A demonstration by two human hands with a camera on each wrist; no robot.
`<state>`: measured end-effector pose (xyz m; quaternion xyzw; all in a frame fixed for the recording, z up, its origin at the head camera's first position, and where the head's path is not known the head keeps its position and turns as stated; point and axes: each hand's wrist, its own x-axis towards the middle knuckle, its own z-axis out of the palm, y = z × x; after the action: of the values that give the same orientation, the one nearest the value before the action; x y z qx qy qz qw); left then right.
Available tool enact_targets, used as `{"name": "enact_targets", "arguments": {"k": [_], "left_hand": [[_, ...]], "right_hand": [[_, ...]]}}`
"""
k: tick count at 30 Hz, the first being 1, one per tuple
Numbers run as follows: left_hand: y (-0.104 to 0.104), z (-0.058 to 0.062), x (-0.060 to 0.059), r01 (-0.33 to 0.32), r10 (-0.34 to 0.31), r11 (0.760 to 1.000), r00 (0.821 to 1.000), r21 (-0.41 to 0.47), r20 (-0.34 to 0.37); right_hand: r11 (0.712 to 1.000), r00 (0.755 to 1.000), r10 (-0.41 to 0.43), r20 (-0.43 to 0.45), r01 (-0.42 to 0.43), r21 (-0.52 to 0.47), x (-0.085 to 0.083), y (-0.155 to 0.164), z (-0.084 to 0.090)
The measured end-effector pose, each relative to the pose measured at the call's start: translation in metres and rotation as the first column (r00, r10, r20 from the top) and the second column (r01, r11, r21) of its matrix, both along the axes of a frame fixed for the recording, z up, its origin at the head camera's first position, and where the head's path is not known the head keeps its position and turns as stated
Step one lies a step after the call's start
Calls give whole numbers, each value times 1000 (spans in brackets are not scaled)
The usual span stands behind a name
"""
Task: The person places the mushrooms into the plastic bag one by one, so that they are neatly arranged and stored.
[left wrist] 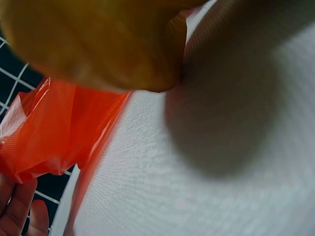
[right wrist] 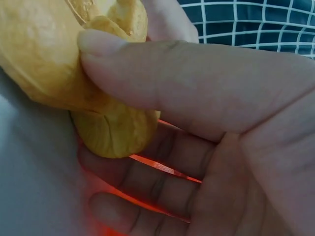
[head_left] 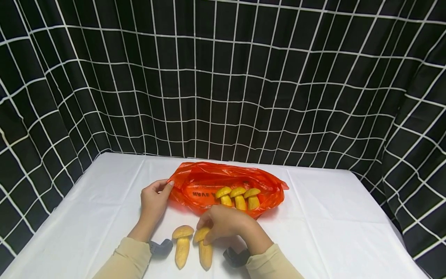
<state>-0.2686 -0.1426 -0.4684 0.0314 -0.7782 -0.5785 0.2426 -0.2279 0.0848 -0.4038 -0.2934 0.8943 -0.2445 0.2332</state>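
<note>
1. Nearest you: both beige sleeves (head_left: 273, 265), w/ a dark device (head_left: 237, 256) by your R wrist and a grey one (head_left: 162, 248) by your L.
2. Two yellow-tan mushrooms lie side by side btwn your forearms, caps away from you, stems pointing back at you. The L mushroom (head_left: 182, 248) is untouched, flat on the white counter (head_left: 331, 217).
3. The R mushroom (head_left: 205, 254) is in your R hand (head_left: 224, 223): grip clamped on it near the cap, thumb on one side, fingers on the other. Its stem sticks out toward you; can't tell if it's clear of the cloth.
4. Further out, your L hand (head_left: 155, 199) has its grip together on the L edge of the red bag (head_left: 195, 178), pinching the plastic.
5. Bag lies on its side, mouth facing you, dark print inside. Three more mushrooms (head_left: 239, 197) sit in a row in its R half, caps away from you; stem ends hidden.
6. Far back: black curtain w/ white grid lines (head_left: 244, 77).
</note>
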Motion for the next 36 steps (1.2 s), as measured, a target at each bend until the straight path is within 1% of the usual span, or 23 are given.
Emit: {"name": "enact_targets", "arguments": {"k": [3, 7, 11, 14, 17, 19, 22, 24, 26, 27, 29, 31, 33, 35, 36], "left_hand": [[1, 1, 0, -3, 3, 1000, 1000, -4, -8], [1, 1, 0, -6, 6, 1000, 1000, -6, -11], [0, 2, 1, 0, 0, 1000, 1000, -3, -3], [-1, 2, 0, -2, 2, 1000, 1000, -4, 4], [-1, 2, 0, -1, 1, 1000, 1000, 2, 10], [-1, 1, 0, -2, 2, 1000, 1000, 4, 12], [0, 1, -1, 0, 0, 1000, 1000, 11, 10], [0, 1, -1, 1, -1, 1000, 1000, 15, 9], [1, 2, -1, 4, -4, 1000, 1000, 23, 10], [1, 2, -1, 8, -9, 1000, 1000, 26, 11], [1, 3, -1, 12, -13, 999, 1000, 32, 15], [1, 3, -2, 15, -16, 999, 1000, 36, 17], [0, 2, -2, 17, -18, 999, 1000, 36, 17], [-1, 2, -2, 18, -19, 999, 1000, 32, 17], [-2, 1, -2, 18, -19, 999, 1000, 29, 19]], "right_hand": [[1000, 1000, 8, -9, -8, -9, -2, 1, -2], [999, 1000, 23, -17, -23, -46, -6, 5, -5], [994, 1000, 19, -12, -21, -111, -11, 11, -3], [983, 1000, 1, 5, 0, -185, -14, 16, 2], [967, 999, -36, -6, 33, -253, -17, 22, 7], [953, 996, -81, -26, 70, -294, -20, 24, 9], [920, 984, -166, -62, 132, -368, -25, 24, 13], [893, 970, -228, -87, 173, -416, -28, 21, 15], [865, 948, -291, -131, 202, -458, -33, 17, 17], [857, 932, -322, -167, 213, -469, -35, 15, 18], [852, 894, -375, -244, 228, -472, -40, 11, 21], [860, 855, -401, -328, 228, -457, -45, 8, 22], [879, 824, -403, -398, 228, -419, -50, 5, 22], [904, 808, -380, -451, 220, -367, -54, 2, 18], [916, 807, -362, -468, 213, -340, -56, 1, 16]]}}
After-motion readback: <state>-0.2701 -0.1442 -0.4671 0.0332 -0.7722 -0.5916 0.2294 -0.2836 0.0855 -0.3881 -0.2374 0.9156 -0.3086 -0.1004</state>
